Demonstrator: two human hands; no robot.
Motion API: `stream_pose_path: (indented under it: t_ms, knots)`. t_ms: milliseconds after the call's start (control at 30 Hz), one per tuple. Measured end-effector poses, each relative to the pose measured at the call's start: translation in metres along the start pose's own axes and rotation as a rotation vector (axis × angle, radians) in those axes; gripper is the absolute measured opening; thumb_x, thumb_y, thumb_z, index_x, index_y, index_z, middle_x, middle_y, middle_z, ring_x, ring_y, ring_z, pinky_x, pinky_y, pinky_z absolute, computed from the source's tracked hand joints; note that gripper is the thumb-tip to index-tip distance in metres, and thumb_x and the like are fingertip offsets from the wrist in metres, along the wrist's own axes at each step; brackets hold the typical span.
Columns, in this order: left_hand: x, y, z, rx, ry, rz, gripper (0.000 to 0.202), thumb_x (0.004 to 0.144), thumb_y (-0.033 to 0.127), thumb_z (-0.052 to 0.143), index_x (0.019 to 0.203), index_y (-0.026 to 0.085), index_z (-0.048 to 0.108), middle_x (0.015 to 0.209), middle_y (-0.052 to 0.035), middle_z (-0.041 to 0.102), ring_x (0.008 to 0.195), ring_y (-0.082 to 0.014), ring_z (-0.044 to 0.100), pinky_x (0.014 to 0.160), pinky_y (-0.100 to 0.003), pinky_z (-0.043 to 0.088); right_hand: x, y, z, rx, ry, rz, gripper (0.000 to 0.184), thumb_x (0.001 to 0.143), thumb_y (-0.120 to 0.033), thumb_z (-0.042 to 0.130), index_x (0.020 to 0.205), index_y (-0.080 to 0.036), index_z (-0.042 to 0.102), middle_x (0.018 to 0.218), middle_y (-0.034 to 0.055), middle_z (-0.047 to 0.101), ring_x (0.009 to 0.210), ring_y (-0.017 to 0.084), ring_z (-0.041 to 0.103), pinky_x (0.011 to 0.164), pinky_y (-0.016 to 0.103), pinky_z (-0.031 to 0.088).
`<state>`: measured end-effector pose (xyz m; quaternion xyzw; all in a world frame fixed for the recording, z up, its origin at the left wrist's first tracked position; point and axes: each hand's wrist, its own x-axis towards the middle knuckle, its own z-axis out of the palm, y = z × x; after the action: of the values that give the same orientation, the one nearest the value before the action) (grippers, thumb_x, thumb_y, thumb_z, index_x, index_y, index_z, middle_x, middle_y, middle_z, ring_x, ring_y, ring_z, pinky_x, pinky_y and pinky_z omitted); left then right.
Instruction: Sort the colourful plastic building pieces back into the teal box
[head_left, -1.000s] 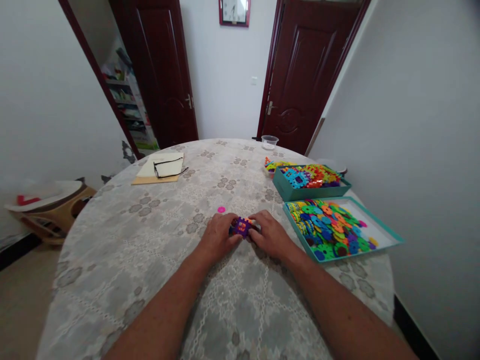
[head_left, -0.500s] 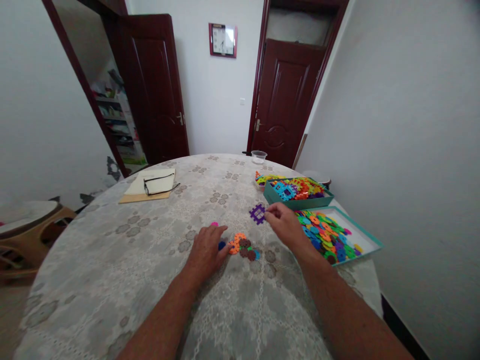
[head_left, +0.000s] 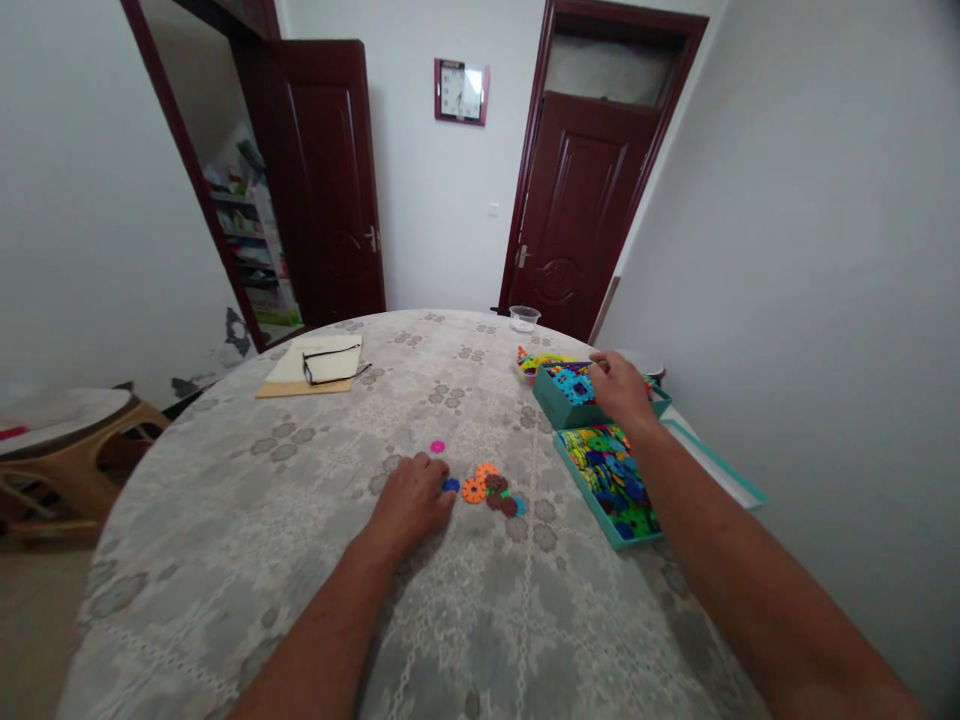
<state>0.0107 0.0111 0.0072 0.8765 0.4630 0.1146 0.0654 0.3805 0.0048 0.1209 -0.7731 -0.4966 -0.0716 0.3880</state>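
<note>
My left hand (head_left: 411, 500) rests on the table, fingers loosely bent and thumb apart. Its fingertips are beside a blue notched disc (head_left: 451, 485); whether they touch it is unclear. Just right of that lie orange discs (head_left: 473, 489), several brown discs (head_left: 496, 484) and a light-blue disc (head_left: 519, 506). A pink disc (head_left: 437, 446) sits beyond the hand. My right hand (head_left: 621, 388) is over the green box (head_left: 562, 402), its fingers pinched at a purple piece (head_left: 582, 366) that is mostly hidden. A light-blue square piece (head_left: 574, 386) shows in that box.
A shallow tray (head_left: 592, 500) full of coloured discs stands before the box, partly behind my right forearm. Behind the box is a tub of yellow pieces (head_left: 544, 362). A clear bowl (head_left: 524, 318), a notebook (head_left: 292, 362) and eyeglasses (head_left: 330, 366) lie on the patterned tablecloth (head_left: 300, 540).
My right hand has moved right and away from me, carrying the purple square piece from above the table to the green box. My left hand stays near the blue disc. The view has shifted slightly.
</note>
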Motion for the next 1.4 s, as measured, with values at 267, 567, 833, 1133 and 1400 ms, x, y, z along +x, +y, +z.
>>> stream_pose_path:
  t_ms: [267,567,833,1133,1400]
  knots:
    - [0.000,0.005,-0.004,-0.030,-0.031,-0.003,0.022,0.094,0.029,0.061,0.110,0.019,0.072,0.114,-0.0138,0.071,0.108,-0.0296,0.063,0.094,-0.038,0.046,-0.119,-0.025,0.033,-0.018,-0.813,-0.295,0.023,0.089,-0.024,0.067,0.110,-0.019,0.074,0.103,0.0058,0.078,0.089,0.020,0.069,0.074,0.026,0.044]
    - [0.002,0.007,0.003,-0.077,0.002,-0.031,0.019,0.091,0.023,0.062,0.108,0.019,0.070,0.116,-0.0135,0.070,0.107,-0.0290,0.062,0.094,-0.039,0.046,-0.151,-0.044,0.083,-0.094,-0.677,-0.251,0.027,0.094,-0.045,0.066,0.093,-0.018,0.071,0.099,0.0103,0.074,0.093,0.022,0.066,0.076,0.029,0.040]
    - [0.004,0.008,0.005,-0.148,-0.009,-0.048,0.019,0.087,0.014,0.062,0.104,0.021,0.065,0.108,-0.0091,0.072,0.101,-0.0253,0.063,0.088,-0.035,0.045,-0.156,-0.046,0.088,0.061,-0.745,-0.239,0.008,0.090,-0.026,0.068,0.084,-0.020,0.067,0.088,0.0053,0.075,0.079,0.017,0.066,0.068,0.025,0.040]
    - [0.003,0.012,-0.003,-0.160,-0.052,-0.021,0.016,0.092,0.019,0.057,0.104,0.022,0.069,0.107,-0.0080,0.075,0.099,-0.0245,0.066,0.087,-0.034,0.046,-0.151,-0.031,0.073,0.279,-0.737,-0.088,0.020,0.099,-0.031,0.053,0.089,-0.022,0.068,0.081,0.0038,0.076,0.073,0.018,0.069,0.065,0.026,0.048]
    - [0.003,0.013,0.001,-0.184,-0.051,-0.009,0.020,0.096,0.031,0.060,0.109,0.022,0.073,0.108,-0.0086,0.076,0.100,-0.0257,0.067,0.088,-0.035,0.047,-0.148,-0.028,0.052,0.083,-0.860,-0.228,0.022,0.094,-0.032,0.062,0.076,-0.021,0.070,0.084,0.0046,0.076,0.079,0.019,0.067,0.067,0.028,0.042]
